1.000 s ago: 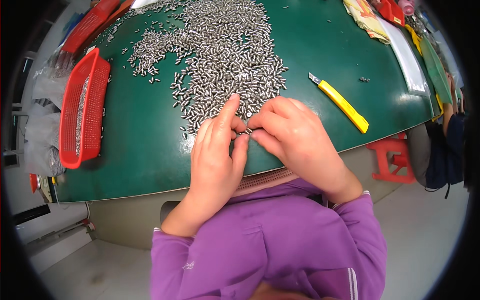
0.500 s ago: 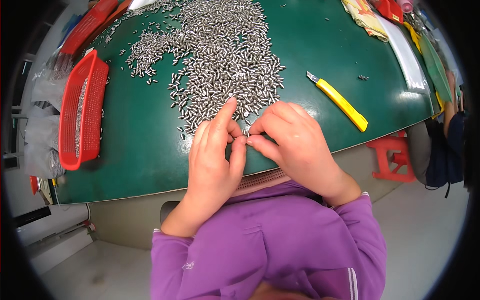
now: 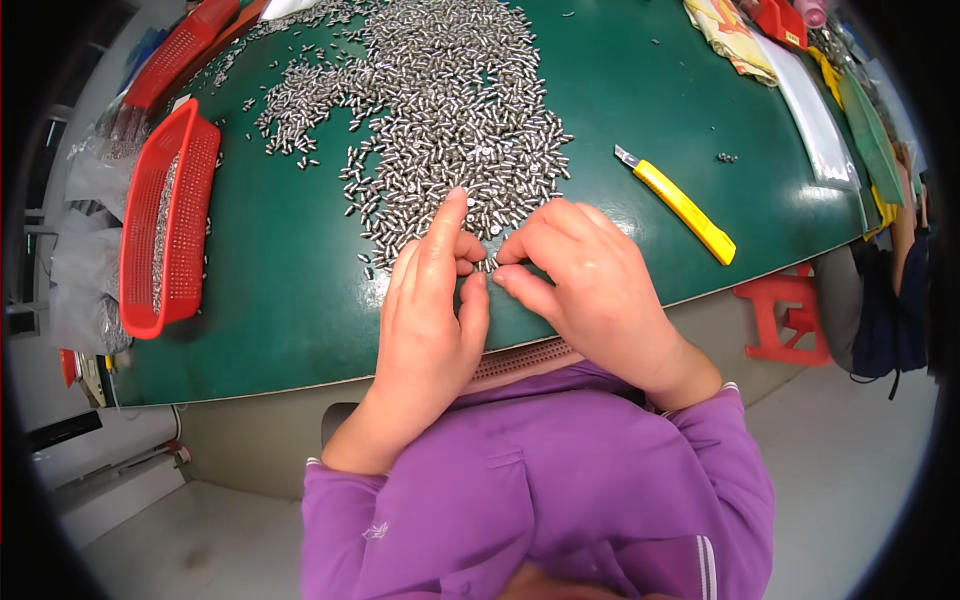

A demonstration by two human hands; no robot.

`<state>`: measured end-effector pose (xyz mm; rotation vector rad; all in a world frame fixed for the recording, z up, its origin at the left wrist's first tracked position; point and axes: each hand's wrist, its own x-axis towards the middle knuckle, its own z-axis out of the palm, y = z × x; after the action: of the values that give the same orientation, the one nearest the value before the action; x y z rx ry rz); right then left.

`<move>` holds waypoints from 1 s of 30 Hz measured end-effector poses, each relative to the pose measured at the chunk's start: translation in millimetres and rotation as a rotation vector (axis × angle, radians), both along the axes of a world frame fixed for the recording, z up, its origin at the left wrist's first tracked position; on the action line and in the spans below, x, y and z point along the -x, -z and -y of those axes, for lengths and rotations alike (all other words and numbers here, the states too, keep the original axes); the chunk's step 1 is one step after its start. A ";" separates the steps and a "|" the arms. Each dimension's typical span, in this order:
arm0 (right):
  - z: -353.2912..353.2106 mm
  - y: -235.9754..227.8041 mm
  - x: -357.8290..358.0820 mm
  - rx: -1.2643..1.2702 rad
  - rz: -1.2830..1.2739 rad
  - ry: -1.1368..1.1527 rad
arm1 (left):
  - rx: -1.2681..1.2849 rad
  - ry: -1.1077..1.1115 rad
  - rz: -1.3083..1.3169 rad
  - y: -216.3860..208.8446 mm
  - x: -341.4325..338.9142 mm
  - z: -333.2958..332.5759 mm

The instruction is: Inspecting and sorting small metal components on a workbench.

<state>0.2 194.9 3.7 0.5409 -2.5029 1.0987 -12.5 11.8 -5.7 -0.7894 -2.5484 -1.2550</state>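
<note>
A big heap of small silver metal pins covers the far half of a green table. My left hand and my right hand meet at the near edge of the heap, fingertips pressed together. Between them they pinch a small metal pin, mostly hidden by the fingers. My left index finger points out over the heap. Purple sleeves cover both forearms.
A red mesh basket with pins inside lies at the left of the table. A yellow utility knife lies to the right of my hands. More red baskets, bags and flat packets line the far edges. A red stool and another person's arm are at the right.
My hands stay at the same spot; the fingers shift slightly around the small pin. The left thumb has closed in toward the right fingertips.
</note>
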 end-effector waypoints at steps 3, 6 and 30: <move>-1.0 -0.9 -0.1 -0.009 0.002 -0.008 | 0.018 0.015 0.022 -2.5 -1.2 2.4; -2.3 0.6 -0.5 0.015 0.032 -0.040 | 0.005 0.020 0.045 -3.2 -3.1 4.6; -0.2 0.3 2.0 -0.006 0.037 -0.033 | 0.074 -0.047 -0.086 -1.2 -0.7 3.0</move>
<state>-1.9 195.1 3.4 0.5700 -2.5387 1.1237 -11.8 8.8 -4.5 -0.7754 -2.5419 -1.0947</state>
